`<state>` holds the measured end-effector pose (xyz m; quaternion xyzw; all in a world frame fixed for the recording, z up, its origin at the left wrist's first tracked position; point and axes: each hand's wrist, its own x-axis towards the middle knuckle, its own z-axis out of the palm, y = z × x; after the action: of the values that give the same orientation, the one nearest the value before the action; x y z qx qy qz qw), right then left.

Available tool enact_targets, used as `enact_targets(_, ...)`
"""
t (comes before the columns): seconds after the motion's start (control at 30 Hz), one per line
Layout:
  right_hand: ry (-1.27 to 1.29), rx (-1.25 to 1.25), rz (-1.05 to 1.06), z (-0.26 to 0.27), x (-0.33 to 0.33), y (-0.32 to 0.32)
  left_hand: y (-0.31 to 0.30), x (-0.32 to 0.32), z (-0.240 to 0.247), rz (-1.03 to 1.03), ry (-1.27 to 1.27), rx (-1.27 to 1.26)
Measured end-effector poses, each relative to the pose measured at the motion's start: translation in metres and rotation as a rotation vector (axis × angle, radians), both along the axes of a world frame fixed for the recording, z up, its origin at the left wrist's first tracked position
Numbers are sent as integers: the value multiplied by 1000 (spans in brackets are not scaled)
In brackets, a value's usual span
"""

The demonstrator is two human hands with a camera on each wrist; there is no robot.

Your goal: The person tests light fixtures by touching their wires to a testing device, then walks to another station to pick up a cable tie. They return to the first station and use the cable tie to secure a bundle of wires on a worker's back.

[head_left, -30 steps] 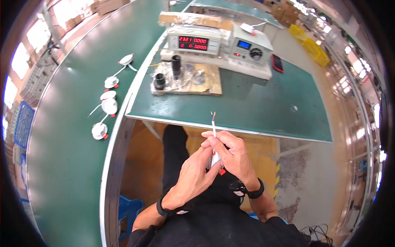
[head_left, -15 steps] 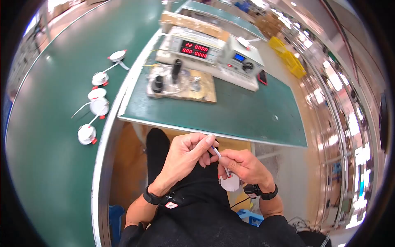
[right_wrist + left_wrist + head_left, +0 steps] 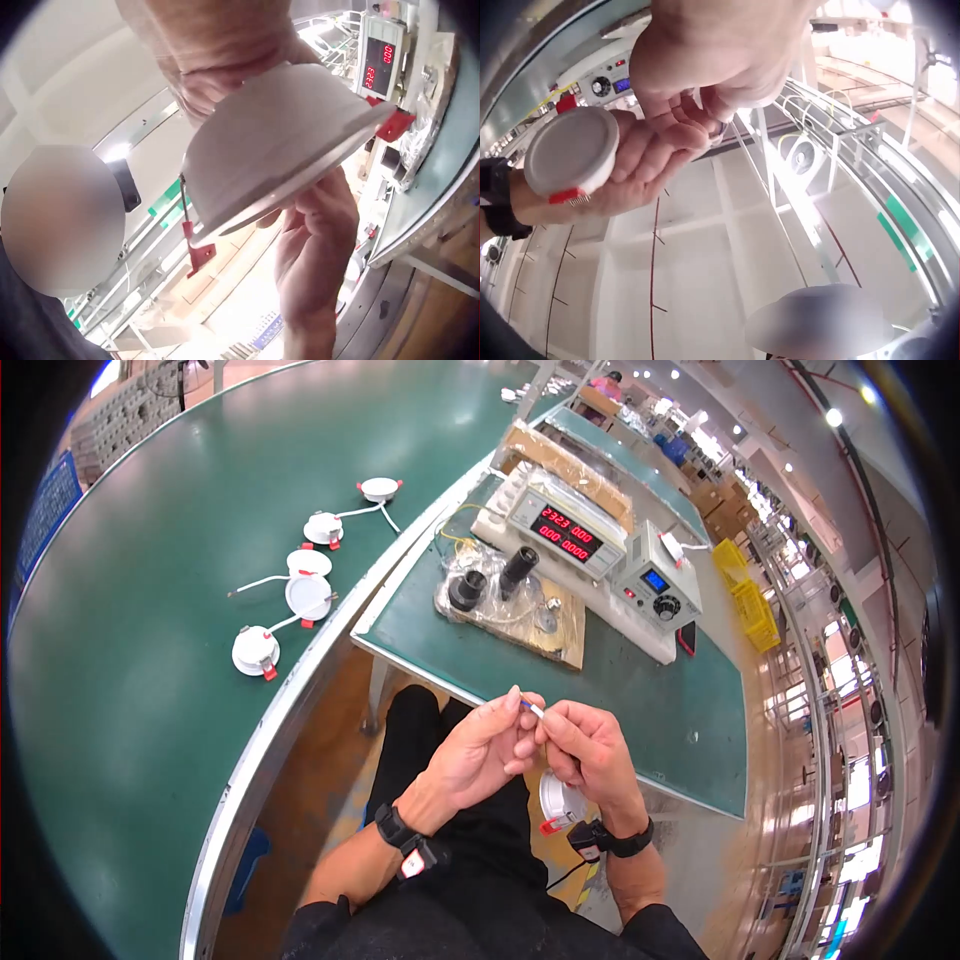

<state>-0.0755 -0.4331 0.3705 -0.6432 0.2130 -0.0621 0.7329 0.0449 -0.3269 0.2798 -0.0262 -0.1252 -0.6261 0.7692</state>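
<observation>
A white round downlight with red-tipped spring clips hangs beneath my right hand. My right thumb and fingers pinch its white cable near the end. At the cable's tip, the left hand pinches the thin wires, and a bit of blue insulation shows between the two hands. In the left wrist view the downlight shows its flat face beside the right hand. From the right wrist its white housing fills the middle, with a red clip tip at each side.
Several similar downlights lie on the long green bench at left. Ahead on the green table stand a meter with red digits, a grey box with a knob, and a board with black cylinders. A phone lies beyond.
My left hand has left the downlight and moved to the wire ends. The right hand now holds the cable, with the downlight hanging below. The head view has shifted and tilted.
</observation>
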Motion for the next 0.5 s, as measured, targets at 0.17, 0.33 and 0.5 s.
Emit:
enact_targets(0.17,-138,53,-116,-23,-17,-27,-34,-25,-4,-42,117,28)
enact_targets(0.33,-170,58,-211,-36,-33,-44,-62,-40,3,322,-431,356)
enact_targets(0.5,-124,-81,-219,-41,-52,-51,-61,-45,21,899,-1365,522)
